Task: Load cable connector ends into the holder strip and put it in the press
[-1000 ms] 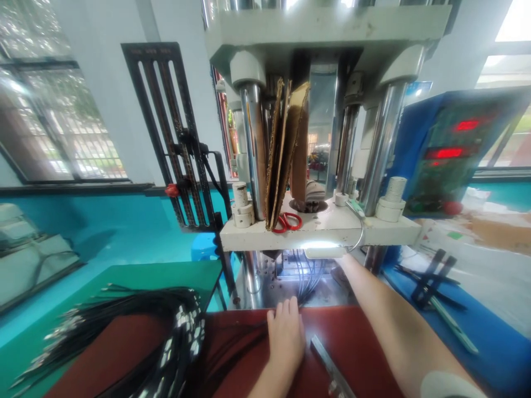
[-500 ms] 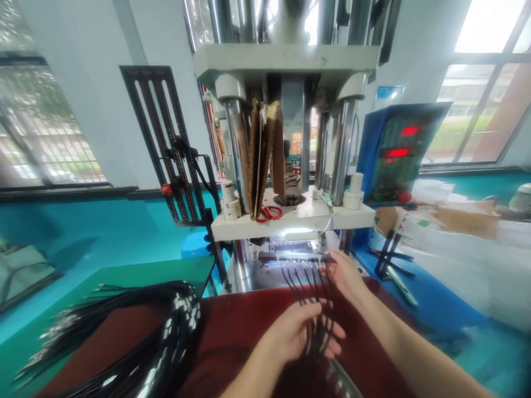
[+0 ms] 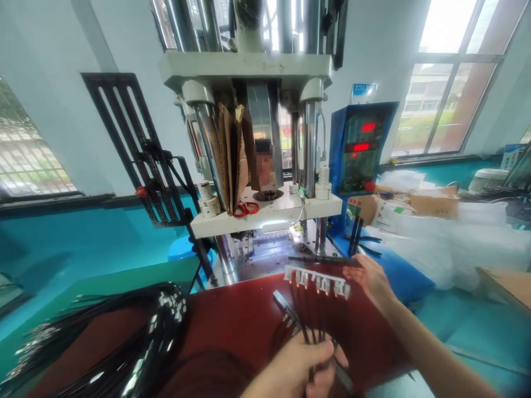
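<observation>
My left hand [image 3: 305, 362] is closed around a bunch of thin black cables [image 3: 309, 320] above the red mat [image 3: 232, 326]. The cables fan upward to a row of several white moulded plugs [image 3: 317, 281] joined by a runner. My right hand [image 3: 372, 280] holds the right end of that row, with a thin black strip [image 3: 323, 258] just above its fingers. The whole set hangs in front of the open mould gap [image 3: 271, 243] of the vertical moulding press [image 3: 257, 160].
A big bundle of black cables [image 3: 136, 337] lies at the left on the mat. A metal bar [image 3: 286, 307] rests on the mat. Red scissors [image 3: 245, 208] and cardboard [image 3: 232, 155] sit on the press plate. A blue control box [image 3: 359, 149] stands to the right, bags and boxes beyond.
Both hands have drawn the cable set out of the mould gap toward me. My left hand went from flat on the mat to gripping the cables. The view has pulled back and turned right.
</observation>
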